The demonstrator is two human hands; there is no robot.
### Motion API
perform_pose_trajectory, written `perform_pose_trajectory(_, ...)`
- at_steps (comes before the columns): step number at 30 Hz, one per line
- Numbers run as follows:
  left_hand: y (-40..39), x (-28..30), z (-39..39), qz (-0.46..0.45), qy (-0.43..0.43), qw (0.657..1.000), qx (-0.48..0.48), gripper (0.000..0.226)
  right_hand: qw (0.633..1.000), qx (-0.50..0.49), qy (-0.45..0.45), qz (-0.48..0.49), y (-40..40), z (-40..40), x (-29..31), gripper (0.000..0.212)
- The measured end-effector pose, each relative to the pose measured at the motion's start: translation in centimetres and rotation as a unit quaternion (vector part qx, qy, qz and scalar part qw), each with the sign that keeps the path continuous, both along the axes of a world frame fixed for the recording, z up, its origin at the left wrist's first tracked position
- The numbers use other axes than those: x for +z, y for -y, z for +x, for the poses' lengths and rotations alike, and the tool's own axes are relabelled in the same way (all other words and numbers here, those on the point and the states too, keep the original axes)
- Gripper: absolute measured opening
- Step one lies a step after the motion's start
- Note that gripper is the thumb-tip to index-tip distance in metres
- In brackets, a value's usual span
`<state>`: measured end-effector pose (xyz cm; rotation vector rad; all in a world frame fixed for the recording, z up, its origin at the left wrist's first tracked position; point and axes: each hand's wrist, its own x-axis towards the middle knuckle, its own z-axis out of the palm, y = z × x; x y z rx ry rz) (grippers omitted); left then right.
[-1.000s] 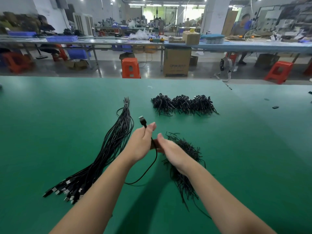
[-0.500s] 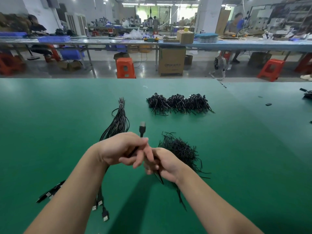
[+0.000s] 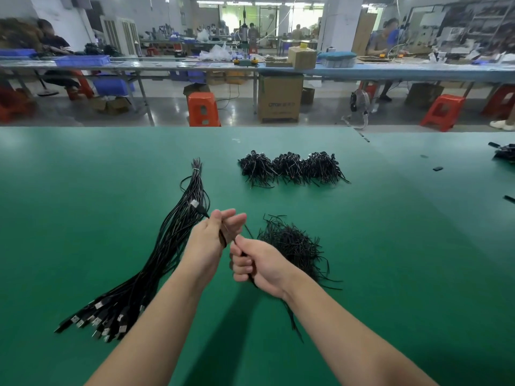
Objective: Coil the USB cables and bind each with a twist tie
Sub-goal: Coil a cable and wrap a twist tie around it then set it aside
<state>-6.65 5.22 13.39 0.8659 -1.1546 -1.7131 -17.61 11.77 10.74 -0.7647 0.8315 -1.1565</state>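
Observation:
My left hand point(image 3: 214, 238) holds a black USB cable point(image 3: 223, 237) wound round its fingers, with the plug end point(image 3: 198, 207) sticking out up and to the left. Just right of it and lower, my right hand point(image 3: 257, 264) grips the same cable in a fist. A long bundle of straight black USB cables point(image 3: 167, 246) lies on the green table point(image 3: 83, 204) to the left, plugs toward me. Under and beyond my right hand sits a loose pile of black twist ties point(image 3: 292, 243). Three heaps of coiled cables point(image 3: 289, 168) lie further back.
The table's far edge point(image 3: 250, 127) runs across the middle of the view. Small black items point(image 3: 504, 151) lie at the far right of the table. Beyond are orange stools point(image 3: 202, 108), cardboard boxes point(image 3: 280, 97), long workbenches and seated people.
The plug end has swung from pointing up to pointing up-left. My hands, close together before, have drawn slightly apart, and the cable is now looped round my left fingers.

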Motion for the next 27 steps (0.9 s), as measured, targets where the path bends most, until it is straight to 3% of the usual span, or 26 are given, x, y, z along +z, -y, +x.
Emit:
perform_pose_trajectory(3, 0.5, 1.2, -0.6, 0.088, -0.144, 0.985, 0.021, 0.043, 1.0, 0.005, 0.01, 0.014, 0.1, 0.6, -0.7, 0.036)
perform_pose_trajectory(7, 1.4, 3.4, 1.0, 0.088, -0.166, 0.98, -0.064, 0.039, 0.998, -0.014, 0.048, 0.03, 0.2, -0.4, -0.6, 0.038)
perform_pose_trajectory(10, 1.9, 4.4, 3.8, -0.033, -0.005, 0.964, -0.266, 0.041, 0.997, -0.027, 0.056, 0.035, 0.3, -1.8, 0.0, 0.04)
perform_pose_trajectory(13, 1.8, 4.9, 5.3, -0.128, 0.233, 0.855, -0.444, 0.045, 0.999, -0.022, -0.011, 0.027, 0.9, -1.9, 0.8, 0.046)
perform_pose_trajectory(15, 1.8, 4.9, 5.1, -0.131, 0.339, 0.818, -0.446, 0.041, 0.999, -0.017, -0.031, 0.021, 1.5, -1.6, 1.3, 0.045)
perform_pose_trajectory(17, 1.6, 4.3, 4.3, -0.15, 0.423, 0.809, -0.379, 0.04, 0.999, -0.009, -0.046, 0.013, 2.0, -1.4, 1.6, 0.043)
perform_pose_trajectory(19, 1.3, 3.2, 3.4, -0.143, 0.438, 0.839, -0.29, 0.041, 0.996, -0.008, -0.091, 0.002, 2.3, -1.7, 1.8, 0.04)
perform_pose_trajectory(22, 0.9, 0.9, 1.7, -0.078, 0.36, 0.919, -0.138, 0.038, 0.987, -0.018, -0.162, -0.01, 2.5, -2.3, 1.9, 0.039)
perform_pose_trajectory(25, 0.9, -0.5, 0.3, -0.03, 0.219, 0.975, 0.018, 0.031, 0.982, -0.01, -0.186, -0.018, 2.4, -2.3, 1.9, 0.039)
perform_pose_trajectory(27, 1.0, -0.4, -0.5, 0.001, 0.071, 0.996, 0.061, 0.033, 0.981, -0.003, -0.193, -0.024, 2.5, -1.9, 1.8, 0.039)
